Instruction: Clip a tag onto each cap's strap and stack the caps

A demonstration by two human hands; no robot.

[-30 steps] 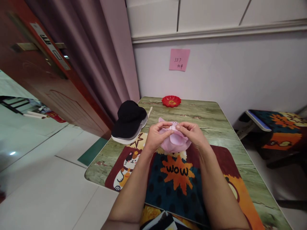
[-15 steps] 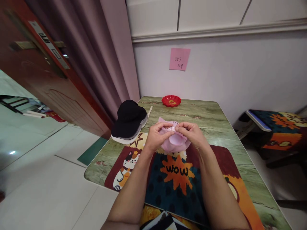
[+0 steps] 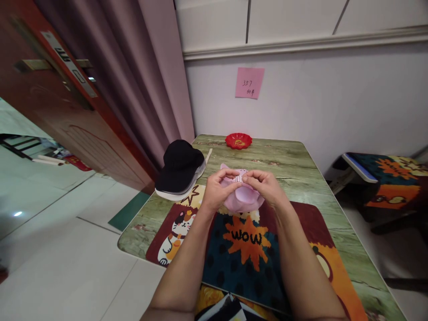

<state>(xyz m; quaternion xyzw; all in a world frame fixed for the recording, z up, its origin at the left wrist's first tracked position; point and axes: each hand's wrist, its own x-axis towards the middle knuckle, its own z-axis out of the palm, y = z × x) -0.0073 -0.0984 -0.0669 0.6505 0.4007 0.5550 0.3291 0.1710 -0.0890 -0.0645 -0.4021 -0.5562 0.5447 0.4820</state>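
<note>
A pink cap [image 3: 243,200] is held just above the patterned mat [image 3: 247,249] in the middle of the table. My left hand [image 3: 217,189] grips its left side and my right hand [image 3: 265,187] grips its right side. The fingertips of both hands pinch around a small metal buckle [image 3: 238,179] on the cap's strap at the top. The cap's inside faces me.
A black cap [image 3: 180,167] lies on the green wood-grain table [image 3: 301,178] at the left edge. A red dish [image 3: 238,141] sits at the far end near the wall. A stool with a patterned cushion [image 3: 384,171] stands to the right. A door and a curtain are on the left.
Both hands stay on the pink cap's buckle; the fingertips have shifted only slightly. Nothing else has moved.
</note>
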